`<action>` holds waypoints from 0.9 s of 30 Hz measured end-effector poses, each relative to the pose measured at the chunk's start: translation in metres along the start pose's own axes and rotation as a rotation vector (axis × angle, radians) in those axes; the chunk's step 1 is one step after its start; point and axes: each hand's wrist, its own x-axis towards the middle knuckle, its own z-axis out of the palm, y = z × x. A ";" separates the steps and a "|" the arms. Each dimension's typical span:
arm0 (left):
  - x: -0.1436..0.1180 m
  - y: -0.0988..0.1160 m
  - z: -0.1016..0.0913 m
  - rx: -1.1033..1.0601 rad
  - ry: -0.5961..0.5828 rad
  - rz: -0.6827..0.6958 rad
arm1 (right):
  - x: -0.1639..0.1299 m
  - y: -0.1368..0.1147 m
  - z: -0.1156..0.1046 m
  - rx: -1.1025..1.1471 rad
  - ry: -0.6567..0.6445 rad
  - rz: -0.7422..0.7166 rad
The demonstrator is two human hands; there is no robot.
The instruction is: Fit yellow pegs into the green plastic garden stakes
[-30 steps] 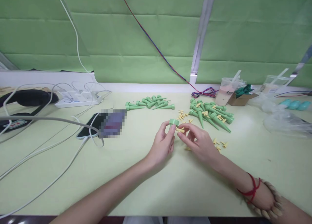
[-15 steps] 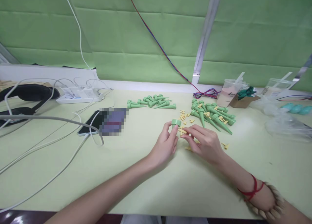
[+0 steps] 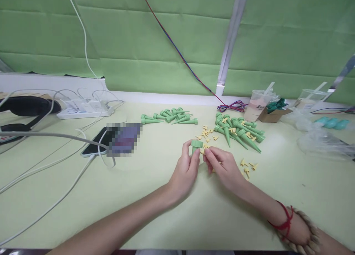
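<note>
My left hand (image 3: 186,170) grips a green plastic cone spike (image 3: 196,145) upright by its wide end, between thumb and fingers. My right hand (image 3: 222,167) pinches a small yellow plug (image 3: 205,150) right against the spike's side. Both hands meet just above the pale green table (image 3: 155,196). A heap of green spikes mixed with yellow plugs (image 3: 240,131) lies just beyond my right hand. Loose yellow plugs (image 3: 246,166) lie to its right, and several more (image 3: 207,132) lie ahead of my hands.
A second group of green spikes (image 3: 169,116) lies further back. A phone (image 3: 97,142) on a cable, a power strip (image 3: 83,111) and a black headset (image 3: 24,107) sit left. Plastic cups (image 3: 259,103), a small cardboard box (image 3: 273,112) and clear bags (image 3: 324,142) stand right.
The spike's wide end has tipped from facing up toward facing me, and my right hand has closed in, bringing the yellow plug against it. The view shifted slightly.
</note>
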 end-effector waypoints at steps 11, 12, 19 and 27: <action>0.001 -0.010 -0.005 0.131 -0.137 0.091 | 0.002 -0.007 0.002 0.665 -0.256 0.452; 0.001 -0.009 -0.004 0.099 -0.145 0.092 | 0.002 -0.006 0.002 0.584 -0.239 0.410; 0.001 -0.001 0.002 -0.122 -0.074 -0.023 | 0.003 0.002 -0.007 -0.201 -0.007 -0.052; -0.001 -0.005 0.001 -0.099 -0.098 -0.085 | 0.008 0.008 -0.014 -0.325 -0.097 -0.278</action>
